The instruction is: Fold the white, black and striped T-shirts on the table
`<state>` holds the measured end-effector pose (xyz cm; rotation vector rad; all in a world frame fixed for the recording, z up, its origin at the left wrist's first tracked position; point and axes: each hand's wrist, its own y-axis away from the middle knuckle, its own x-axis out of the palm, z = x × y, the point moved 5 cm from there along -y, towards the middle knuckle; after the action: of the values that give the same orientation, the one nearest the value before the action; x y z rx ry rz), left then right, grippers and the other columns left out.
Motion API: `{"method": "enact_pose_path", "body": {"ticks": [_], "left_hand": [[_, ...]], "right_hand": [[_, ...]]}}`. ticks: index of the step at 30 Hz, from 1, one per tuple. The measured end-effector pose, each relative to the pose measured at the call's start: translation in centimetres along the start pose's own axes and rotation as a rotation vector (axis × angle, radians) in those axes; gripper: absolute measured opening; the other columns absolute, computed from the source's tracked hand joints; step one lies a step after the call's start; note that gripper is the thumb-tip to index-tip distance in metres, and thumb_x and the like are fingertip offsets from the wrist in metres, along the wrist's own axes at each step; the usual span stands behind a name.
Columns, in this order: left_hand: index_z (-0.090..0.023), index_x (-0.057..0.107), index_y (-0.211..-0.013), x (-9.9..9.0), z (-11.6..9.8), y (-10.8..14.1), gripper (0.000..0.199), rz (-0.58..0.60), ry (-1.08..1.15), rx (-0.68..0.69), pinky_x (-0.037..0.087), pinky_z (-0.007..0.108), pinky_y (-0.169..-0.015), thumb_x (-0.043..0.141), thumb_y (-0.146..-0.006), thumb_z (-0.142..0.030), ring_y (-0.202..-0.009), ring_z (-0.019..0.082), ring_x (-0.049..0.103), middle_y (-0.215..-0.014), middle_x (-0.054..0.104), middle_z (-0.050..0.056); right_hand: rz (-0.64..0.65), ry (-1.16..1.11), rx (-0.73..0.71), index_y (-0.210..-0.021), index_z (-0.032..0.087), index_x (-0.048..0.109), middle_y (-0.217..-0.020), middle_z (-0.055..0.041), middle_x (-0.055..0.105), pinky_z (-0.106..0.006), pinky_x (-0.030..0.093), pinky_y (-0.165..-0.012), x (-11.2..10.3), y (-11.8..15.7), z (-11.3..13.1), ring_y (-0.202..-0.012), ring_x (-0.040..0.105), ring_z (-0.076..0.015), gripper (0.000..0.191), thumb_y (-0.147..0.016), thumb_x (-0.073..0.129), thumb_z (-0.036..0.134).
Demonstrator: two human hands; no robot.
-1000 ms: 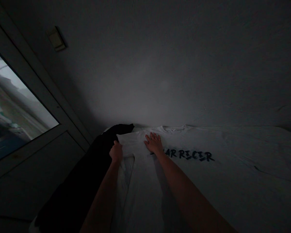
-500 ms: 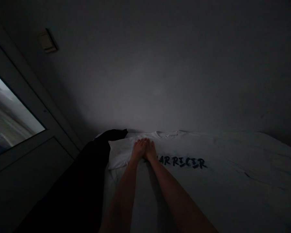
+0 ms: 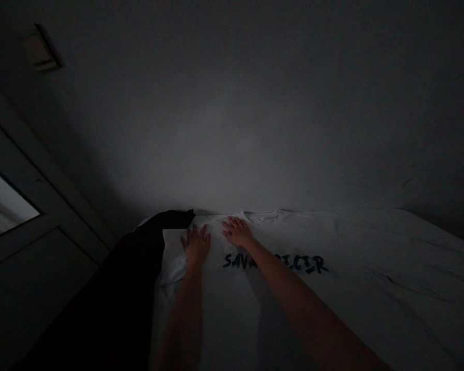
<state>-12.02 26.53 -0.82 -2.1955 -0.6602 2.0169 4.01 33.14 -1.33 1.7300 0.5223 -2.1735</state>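
Note:
A white T-shirt (image 3: pixel 224 299) with dark brush-style lettering across its chest lies spread out, its neckline toward the wall. My left hand (image 3: pixel 197 245) rests flat on the shirt near the sleeve on the left, fingers spread. Just below the collar, left of the neck opening, my right hand (image 3: pixel 237 232) lies palm down with its fingers apart. Neither hand grips anything. Part of the lettering is hidden under my right forearm.
A black cloth (image 3: pixel 112 293) lies along the left side of the shirt. Behind stands a pale wall (image 3: pixel 232 123) with a small switch-like plate (image 3: pixel 42 50) at the upper left. A door with a glass pane (image 3: pixel 7 201) is on the left. The room is dim.
My hands were close together on the shirt and have moved apart. The left one has gone left toward the sleeve. More of the lettering's start shows, and the view has shifted slightly.

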Motion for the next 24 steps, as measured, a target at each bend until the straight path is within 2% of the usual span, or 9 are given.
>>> {"method": "enact_pose_path", "body": {"ticks": [4, 7, 10, 13, 16, 19, 21, 24], "left_hand": [[-0.032, 0.047, -0.146, 0.0, 0.2, -0.1, 0.05, 0.022, 0.036, -0.021, 0.018, 0.065, -0.115, 0.045, -0.097, -0.042, -0.143, 0.037, 0.032, -0.154, 0.041, 0.012], [-0.029, 0.046, -0.147, -0.2, 0.1, -0.1, 0.051, 0.035, 0.014, -0.014, 0.019, 0.066, -0.114, 0.042, -0.098, -0.043, -0.143, 0.038, 0.032, -0.155, 0.039, 0.015], [-0.031, 0.044, -0.148, -0.4, 0.0, 0.0, 0.051, 0.029, -0.029, -0.012, 0.021, 0.065, -0.113, 0.04, -0.099, -0.043, -0.142, 0.036, 0.033, -0.155, 0.039, 0.014], [-0.032, 0.044, -0.147, -0.4, -0.1, 0.1, 0.05, 0.023, -0.058, -0.016, 0.022, 0.064, -0.113, 0.039, -0.099, -0.043, -0.142, 0.034, 0.034, -0.155, 0.039, 0.013], [-0.032, 0.042, -0.148, -0.4, -0.1, 0.0, 0.05, 0.025, -0.061, -0.017, 0.021, 0.064, -0.113, 0.038, -0.1, -0.041, -0.143, 0.034, 0.033, -0.156, 0.037, 0.013], [-0.032, 0.04, -0.149, -0.2, -0.1, -0.2, 0.051, 0.056, -0.051, -0.019, 0.022, 0.064, -0.112, 0.036, -0.1, -0.043, -0.144, 0.034, 0.031, -0.157, 0.036, 0.013], [-0.032, 0.039, -0.15, -0.2, -0.2, -0.2, 0.052, 0.076, -0.044, -0.017, 0.022, 0.065, -0.112, 0.035, -0.1, -0.044, -0.143, 0.035, 0.03, -0.157, 0.035, 0.013], [-0.031, 0.041, -0.148, -0.8, -0.3, -0.3, 0.051, 0.082, -0.034, -0.018, 0.024, 0.066, -0.109, 0.034, -0.099, -0.043, -0.142, 0.035, 0.032, -0.155, 0.037, 0.014]], "right_hand": [[-0.013, 0.03, -0.026, -0.152, 0.029, 0.036, -0.162, -0.0049, 0.025, -0.042, 0.011, -0.12, -0.5, -1.1, -2.0, -0.149, 0.021, -0.0219, 0.055, -0.102, 0.03, 0.051], [-0.017, 0.028, -0.045, -0.152, 0.028, 0.035, -0.162, -0.0052, 0.023, -0.041, 0.009, -0.121, -0.7, -1.4, -2.3, -0.149, 0.018, -0.02, 0.056, -0.102, 0.029, 0.051], [0.023, 0.024, -0.046, -0.153, 0.025, 0.033, -0.163, -0.0061, 0.021, -0.043, 0.009, -0.121, -1.0, -1.2, -2.0, -0.15, 0.016, -0.0209, 0.057, -0.102, 0.029, 0.051], [0.02, 0.039, -0.041, -0.152, 0.018, 0.036, -0.161, -0.01, 0.024, -0.045, 0.009, -0.121, -1.4, 0.2, -2.1, -0.15, 0.017, -0.0239, 0.06, -0.102, 0.028, 0.05], [-0.059, 0.045, -0.065, -0.149, 0.016, 0.041, -0.16, -0.0117, 0.029, -0.048, 0.012, -0.121, -1.6, 4.2, -3.8, -0.149, 0.021, -0.0252, 0.061, -0.102, 0.025, 0.052], [-0.086, 0.076, -0.047, -0.151, 0.02, 0.038, -0.159, -0.0105, 0.03, -0.047, 0.018, -0.12, -1.4, 10.4, -8.8, -0.148, 0.024, -0.0246, 0.061, -0.101, 0.025, 0.054], [-0.088, 0.117, 0.044, -0.152, 0.023, 0.036, -0.16, -0.009, 0.029, -0.047, 0.021, -0.119, -1.9, 15.0, -13.8, -0.148, 0.024, -0.025, 0.06, -0.101, 0.026, 0.053], [-0.114, 0.17, 0.2, -0.151, 0.022, 0.039, -0.159, -0.0094, 0.032, -0.047, 0.023, -0.119, -3.7, 21.3, -20.9, -0.147, 0.027, -0.0259, 0.059, -0.099, 0.028, 0.049]]}}
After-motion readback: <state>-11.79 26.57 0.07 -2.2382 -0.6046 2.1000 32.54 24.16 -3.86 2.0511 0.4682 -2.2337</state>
